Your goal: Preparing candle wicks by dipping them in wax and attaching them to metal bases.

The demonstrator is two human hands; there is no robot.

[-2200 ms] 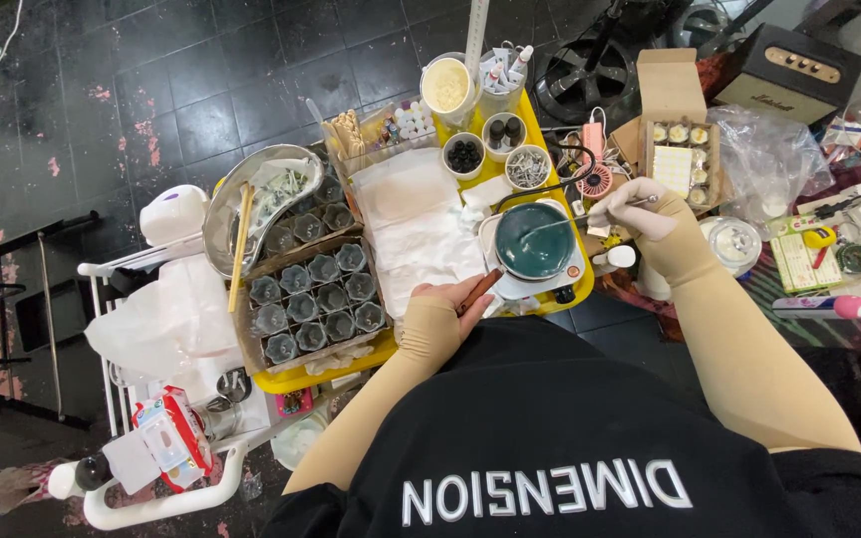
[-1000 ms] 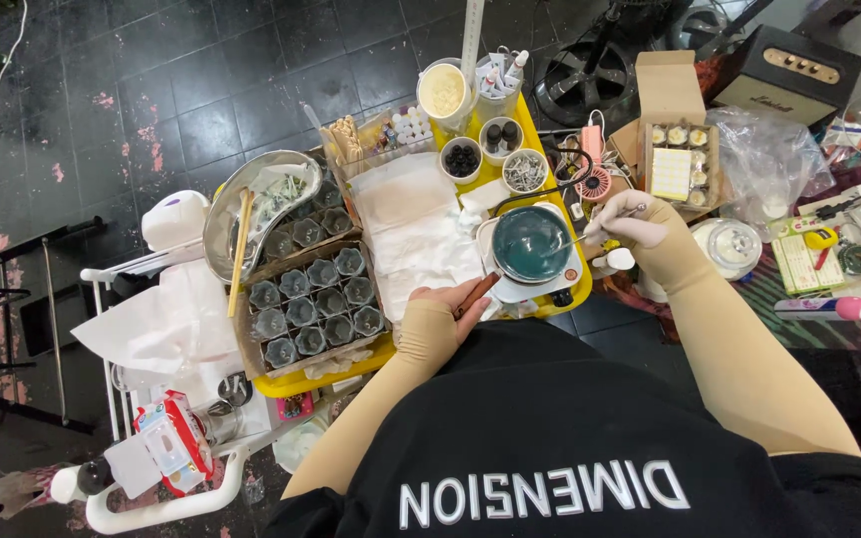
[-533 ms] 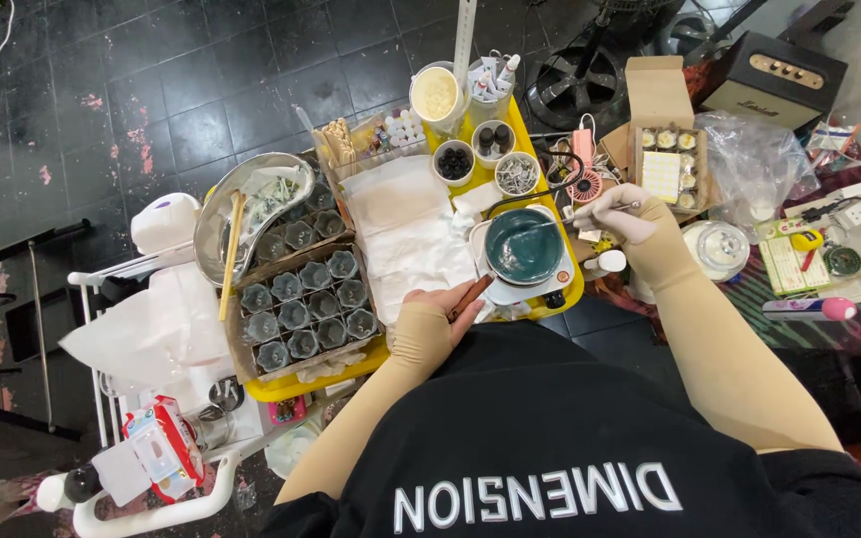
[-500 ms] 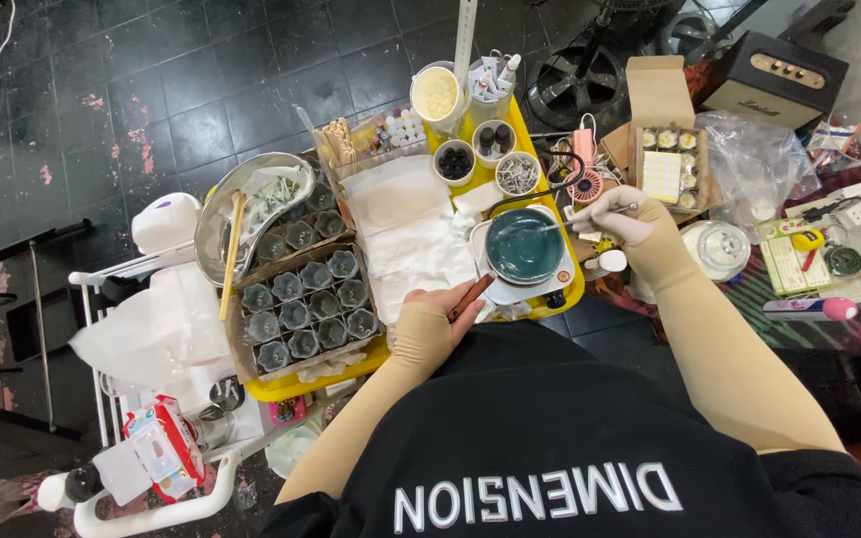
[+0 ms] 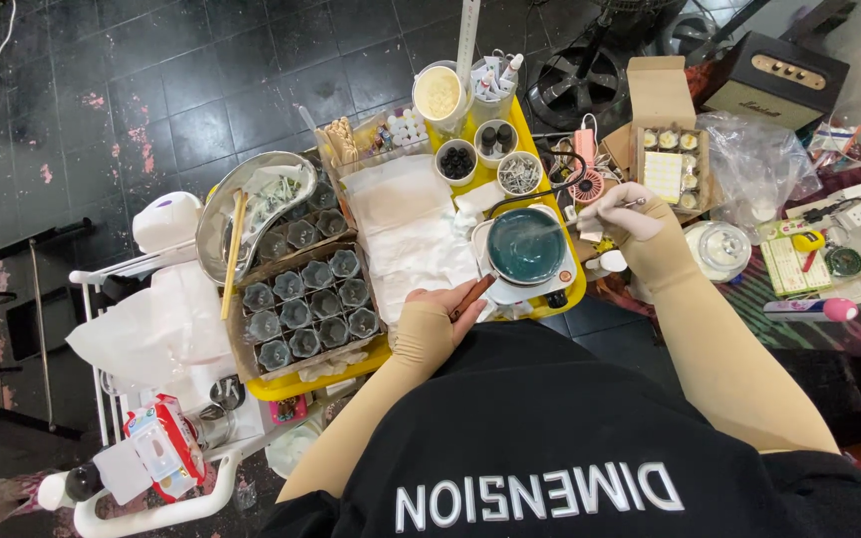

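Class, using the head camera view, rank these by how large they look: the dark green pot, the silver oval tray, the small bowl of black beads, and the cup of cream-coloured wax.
1. silver oval tray
2. dark green pot
3. cup of cream-coloured wax
4. bowl of black beads

The last two look nearly alike, so their order is unsure.

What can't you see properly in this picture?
- Head view: most of the pan handle, covered by the left hand.
- Tip of the thin metal tool in the right hand: blurred.
- Contents of the small white bowls: too small.
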